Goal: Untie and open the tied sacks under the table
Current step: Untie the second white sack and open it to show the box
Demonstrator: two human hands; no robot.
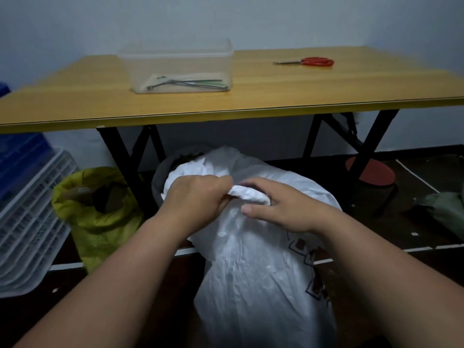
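Observation:
A big white plastic sack (253,277) leans on the floor in front of the wooden table (276,96). Its gathered neck (247,195) is bunched between my hands. My left hand (198,197) grips the neck from the left with curled fingers. My right hand (281,205) holds the bunch from the right, thumb under it and fingers over it. A yellow-green sack (95,222) stands at the left under the table with its mouth open and dark contents showing. Behind the white sack sits a grey sack (163,169), mostly hidden.
A clear plastic box (178,69) with cable ties and red-handled scissors (311,62) lie on the table. Black table legs (120,156) stand behind the sacks. White and blue crates (27,209) lean at the left. A red stool (369,173) and a green bag (447,212) are at the right.

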